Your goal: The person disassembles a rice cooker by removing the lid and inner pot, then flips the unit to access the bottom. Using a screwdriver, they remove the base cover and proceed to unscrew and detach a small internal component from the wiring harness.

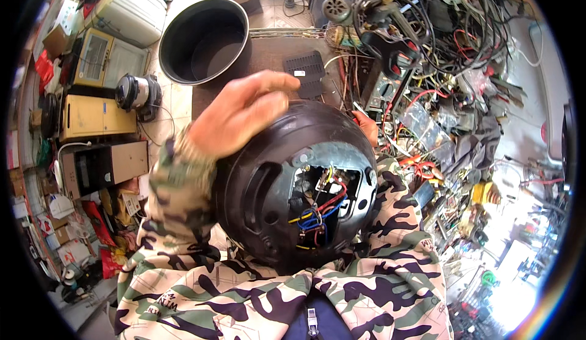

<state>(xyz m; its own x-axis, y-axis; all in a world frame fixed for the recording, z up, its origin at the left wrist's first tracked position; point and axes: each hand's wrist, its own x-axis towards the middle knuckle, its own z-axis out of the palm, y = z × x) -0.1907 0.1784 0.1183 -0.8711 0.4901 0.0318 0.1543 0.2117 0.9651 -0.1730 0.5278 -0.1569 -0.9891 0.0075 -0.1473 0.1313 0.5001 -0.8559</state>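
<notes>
I see one black, rounded housing (279, 178) tilted before the person's torso, opening toward the wearer's eyes; red, blue and yellow wires (314, 219) tangled, exposed inside.

What catches my eye is the round housing (287, 138), shiny black, greyer on its face plate (329, 152), with blue, red and yellow wires (312, 223) in its opening. The jacket (244, 291) wears camouflage blotches of green, black and pinkish cream, parting over a dark navy garment (326, 325) with a silvery zip pull (312, 320). I see a charcoal pot (183, 47), a dark brown surface (268, 50), and on that a black plate (311, 62) patterned with a fine grid and bearing one white label (299, 72). To the left a cabinet (91, 117) shows yellow; to the right are orange-red handles (421, 168) and black cables (482, 10)
</notes>
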